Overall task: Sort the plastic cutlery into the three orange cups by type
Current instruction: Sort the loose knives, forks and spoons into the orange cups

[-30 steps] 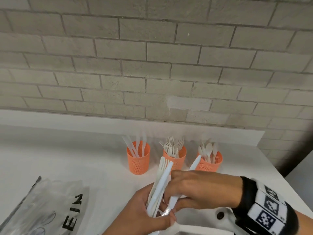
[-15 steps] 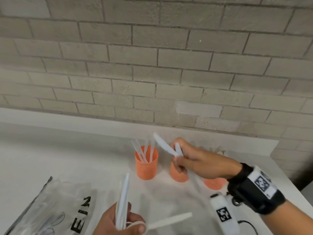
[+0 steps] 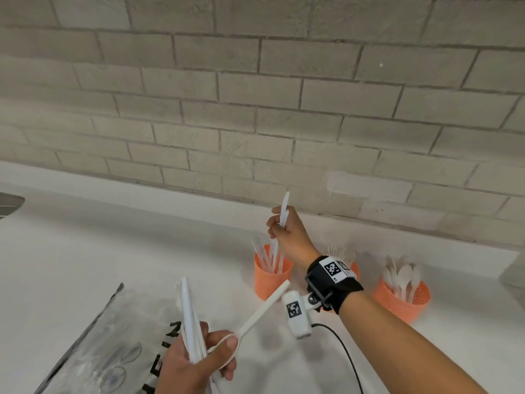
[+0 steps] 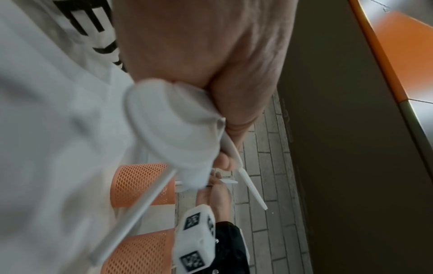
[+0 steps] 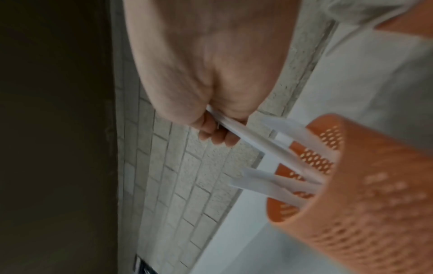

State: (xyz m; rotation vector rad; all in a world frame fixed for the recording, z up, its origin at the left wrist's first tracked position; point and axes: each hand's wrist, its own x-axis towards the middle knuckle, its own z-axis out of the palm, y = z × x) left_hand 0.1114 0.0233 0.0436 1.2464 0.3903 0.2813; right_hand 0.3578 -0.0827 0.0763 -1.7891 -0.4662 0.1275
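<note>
The white desk [image 3: 113, 251] carries a clear plastic bag [image 3: 93, 345] at the near left and three orange cups in a row by the brick wall [image 3: 255, 109]. The left cup [image 3: 268, 282] holds knives, the middle cup [image 3: 353, 270] is mostly hidden behind the right wrist with fork tips showing above it, and the right cup [image 3: 402, 298] holds spoons. Half a second ago the right hand [image 3: 288, 237] was over the middle cup with its knives [image 3: 284, 211] slanted; now it has shifted left to above the left cup, its grip closed round them, and they stand nearly upright with their lower ends inside that cup. The left hand [image 3: 196, 362] stays low at the near edge, its grip still tight on a bundle of cutlery [image 3: 189, 317] and a spoon [image 3: 261, 308] that sticks out to the right
</note>
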